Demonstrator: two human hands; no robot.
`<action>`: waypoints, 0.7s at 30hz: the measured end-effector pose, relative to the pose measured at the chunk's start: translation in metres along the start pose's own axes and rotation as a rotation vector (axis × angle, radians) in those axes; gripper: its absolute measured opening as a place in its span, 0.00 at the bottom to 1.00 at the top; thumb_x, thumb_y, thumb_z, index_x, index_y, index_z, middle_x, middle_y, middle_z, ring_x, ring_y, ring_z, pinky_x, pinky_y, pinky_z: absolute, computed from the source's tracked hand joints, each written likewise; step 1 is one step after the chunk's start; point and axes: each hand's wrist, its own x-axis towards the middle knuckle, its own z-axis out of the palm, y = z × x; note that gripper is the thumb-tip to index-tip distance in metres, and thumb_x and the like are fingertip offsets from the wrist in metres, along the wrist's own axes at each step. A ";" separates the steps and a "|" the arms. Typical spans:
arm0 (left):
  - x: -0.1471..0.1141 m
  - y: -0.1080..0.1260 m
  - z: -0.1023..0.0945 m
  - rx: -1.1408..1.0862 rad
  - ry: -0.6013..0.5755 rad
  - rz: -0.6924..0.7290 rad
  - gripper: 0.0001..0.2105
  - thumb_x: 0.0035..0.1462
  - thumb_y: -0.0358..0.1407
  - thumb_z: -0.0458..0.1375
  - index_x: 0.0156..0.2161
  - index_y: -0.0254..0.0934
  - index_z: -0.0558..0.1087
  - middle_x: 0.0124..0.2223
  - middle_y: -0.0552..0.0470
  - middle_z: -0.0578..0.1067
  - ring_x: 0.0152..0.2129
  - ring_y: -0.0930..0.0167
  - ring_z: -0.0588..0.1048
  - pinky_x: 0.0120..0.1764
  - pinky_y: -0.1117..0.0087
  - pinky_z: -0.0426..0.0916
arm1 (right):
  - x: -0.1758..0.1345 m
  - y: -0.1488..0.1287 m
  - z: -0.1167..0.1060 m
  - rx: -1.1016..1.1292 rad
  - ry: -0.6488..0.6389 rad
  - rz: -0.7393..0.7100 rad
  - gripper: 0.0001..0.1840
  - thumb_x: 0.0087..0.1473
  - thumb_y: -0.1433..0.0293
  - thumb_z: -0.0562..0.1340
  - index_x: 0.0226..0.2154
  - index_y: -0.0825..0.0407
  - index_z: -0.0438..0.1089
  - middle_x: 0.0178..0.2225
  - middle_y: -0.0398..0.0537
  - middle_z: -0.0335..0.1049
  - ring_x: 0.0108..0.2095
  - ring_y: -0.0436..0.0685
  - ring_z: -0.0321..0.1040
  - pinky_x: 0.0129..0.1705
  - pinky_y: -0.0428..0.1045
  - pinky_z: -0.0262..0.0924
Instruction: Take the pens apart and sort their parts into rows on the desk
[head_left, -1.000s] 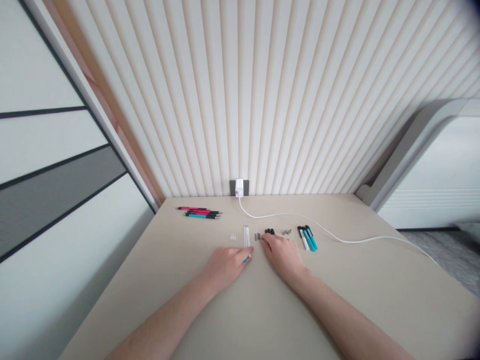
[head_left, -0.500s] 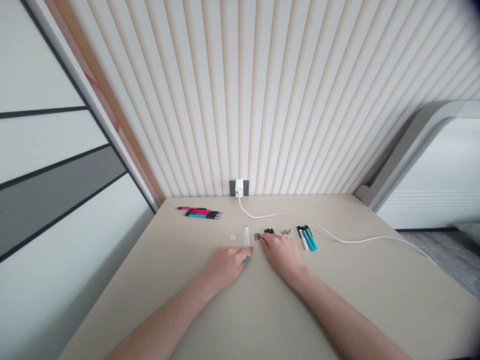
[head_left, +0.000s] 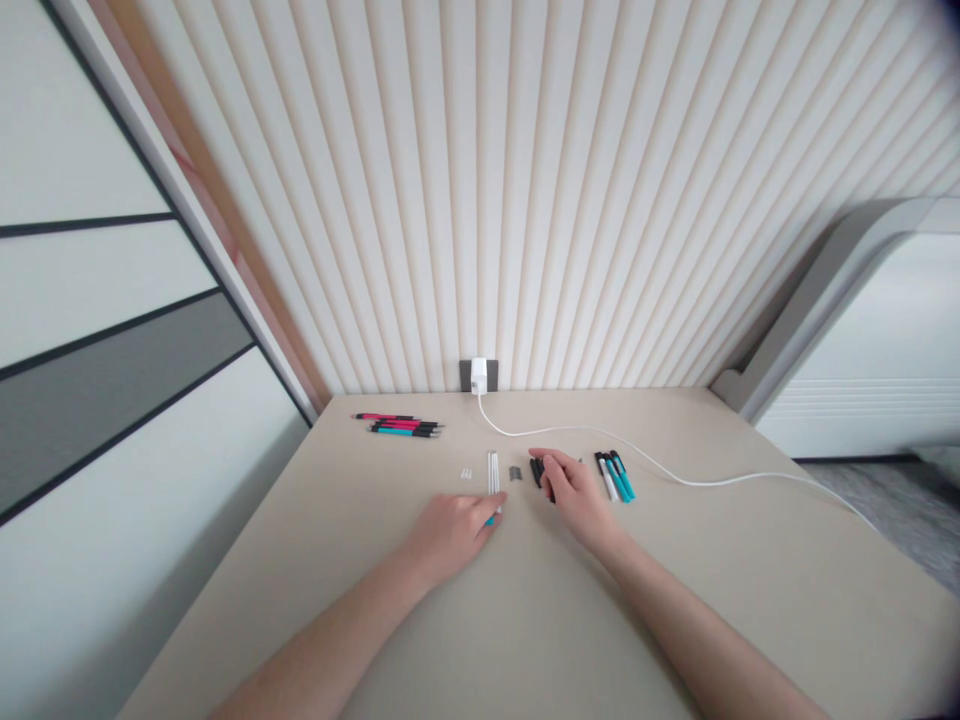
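Note:
My left hand [head_left: 454, 530] rests on the table, its fingers closed around a teal pen piece [head_left: 490, 520] that is mostly hidden. Just beyond those fingertips lie several thin white refills [head_left: 493, 470], side by side. To the right, my right hand [head_left: 581, 500] has its thumb and fingers pinched together on a black pen grip, which shows only in part under the fingers. Other black pen grips [head_left: 535, 472] lie just left of the fingertips. Small metal springs [head_left: 515, 473] sit between the two hands. Tiny white pieces [head_left: 466, 474] lie left of the refills.
Several red, teal and black pens [head_left: 405, 426] lie at the back left. Black-topped pen barrels [head_left: 615, 476], white and teal, lie right of my right hand. A white cable [head_left: 667, 472] runs from a charger [head_left: 478, 376] at the wall across the table to the right.
My right hand has shifted slightly right and turned, its fingers now pinched at the black grips. It now mostly covers the small grey pieces behind it. My left hand stays in place.

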 end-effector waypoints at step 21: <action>-0.003 0.007 0.001 -0.003 0.271 0.135 0.08 0.64 0.32 0.50 0.34 0.37 0.70 0.27 0.54 0.76 0.24 0.72 0.76 0.27 0.73 0.66 | -0.021 0.001 0.015 0.338 -0.222 0.014 0.18 0.50 0.58 0.66 0.39 0.52 0.67 0.24 0.41 0.71 0.27 0.51 0.68 0.30 0.46 0.60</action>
